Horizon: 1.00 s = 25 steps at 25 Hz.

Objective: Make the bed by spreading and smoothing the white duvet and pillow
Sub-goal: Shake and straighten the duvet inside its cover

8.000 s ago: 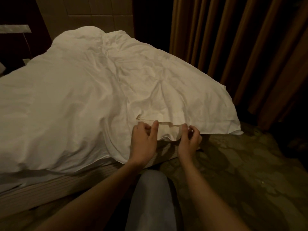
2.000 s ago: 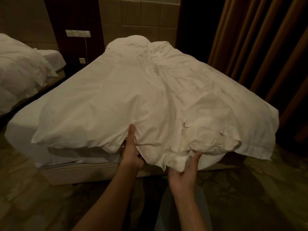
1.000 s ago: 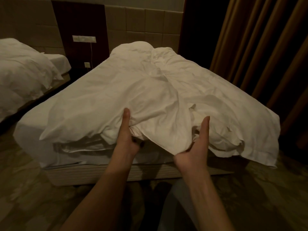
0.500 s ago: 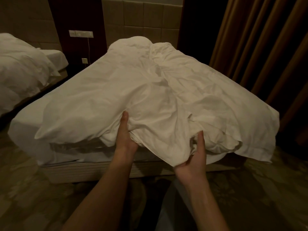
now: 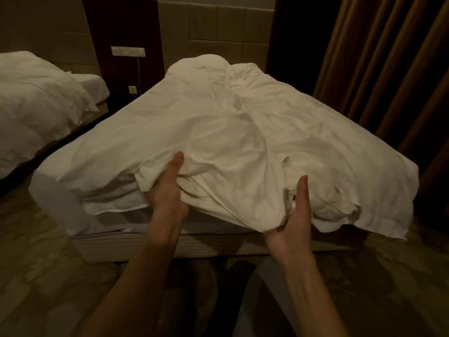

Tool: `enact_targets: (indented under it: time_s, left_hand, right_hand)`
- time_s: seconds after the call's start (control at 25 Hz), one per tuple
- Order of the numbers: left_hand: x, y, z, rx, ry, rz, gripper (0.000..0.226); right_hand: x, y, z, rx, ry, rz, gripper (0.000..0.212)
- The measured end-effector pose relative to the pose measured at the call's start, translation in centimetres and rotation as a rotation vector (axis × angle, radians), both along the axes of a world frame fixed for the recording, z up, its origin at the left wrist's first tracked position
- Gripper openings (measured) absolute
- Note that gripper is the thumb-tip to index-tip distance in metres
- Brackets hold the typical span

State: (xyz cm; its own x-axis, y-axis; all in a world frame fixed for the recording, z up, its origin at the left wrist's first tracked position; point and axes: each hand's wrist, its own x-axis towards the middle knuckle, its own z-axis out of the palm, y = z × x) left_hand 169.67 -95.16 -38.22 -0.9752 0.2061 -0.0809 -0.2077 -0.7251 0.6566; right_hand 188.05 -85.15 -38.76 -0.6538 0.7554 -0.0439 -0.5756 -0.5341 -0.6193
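Note:
A crumpled white duvet covers the bed and bunches up at the foot edge in front of me. My left hand grips a fold of it at the foot edge, thumb on top, fingers hidden under the cloth. My right hand holds the hanging lower fold from beneath, palm up, thumb raised along the cloth. A rounded white hump lies at the head of the bed; I cannot tell whether it is the pillow. The right corner of the duvet hangs over the bed edge.
A second bed with white bedding stands to the left across a narrow dark gap. Brown curtains hang close along the right side. The bed base shows below the duvet. Patterned carpet lies around my legs.
Both hands have gathered more of the duvet's foot edge and lifted it slightly. The left hand shifted a little to the left, and the bunched fold between my hands has grown.

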Motion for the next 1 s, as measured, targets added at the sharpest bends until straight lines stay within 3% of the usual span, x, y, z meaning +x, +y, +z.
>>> enact_targets:
  time_s: [0.08, 0.16, 0.28, 0.36, 0.4, 0.52, 0.68, 0.76, 0.84, 0.92, 1.0]
  left_hand:
    - [0.3, -0.7, -0.5, -0.06, -0.001, 0.206, 0.057]
    - [1.0, -1.6, -3.4, -0.255, -0.045, 0.297, 0.066]
    - [2.5, -2.4, -9.3, -0.497, -0.245, 0.288, 0.078]
    - [3.2, -1.8, -10.9, -0.492, -0.248, 0.215, 0.061]
    - [3.8, -1.2, -10.9, -0.483, -0.217, 0.181, 0.049]
    - [5.9, 0.1, -8.0, -0.499, 0.048, 0.2, 0.059]
    - [8.7, 1.9, -2.9, -0.497, 0.407, 0.203, 0.055]
    - [9.5, 4.5, -0.3, -0.476, 0.452, 0.046, 0.048]
    - [10.2, 8.1, 2.1, -0.459, 0.317, -0.253, 0.05]
    - [10.9, 12.0, 3.1, -0.471, 0.102, -0.508, 0.067]
    - [11.9, 15.0, 3.0, -0.511, -0.104, -0.581, 0.095]
  right_hand:
    - [-0.4, 0.6, -0.5, -0.001, -0.019, -0.016, 0.062]
    - [-0.8, 0.4, -2.9, -0.029, -0.106, -0.021, 0.059]
    - [-0.9, 0.1, -8.2, -0.131, -0.247, 0.02, 0.059]
    - [-0.7, 0.7, -9.4, -0.156, -0.279, 0.022, 0.063]
    - [-0.6, 1.4, -9.4, -0.165, -0.264, -0.012, 0.064]
    - [0.1, 3.4, -8.6, -0.111, -0.243, -0.067, 0.069]
    - [2.7, 6.0, -8.2, -0.114, -0.488, -0.196, 0.067]
    - [4.5, 7.9, -7.3, -0.121, -0.634, -0.513, 0.056]
    - [5.4, 10.2, -5.1, -0.093, -0.548, -0.659, 0.054]
    - [4.8, 12.3, -2.6, -0.186, -0.344, -0.503, 0.053]
    - [4.3, 13.9, -1.0, -0.343, -0.194, -0.357, 0.06]
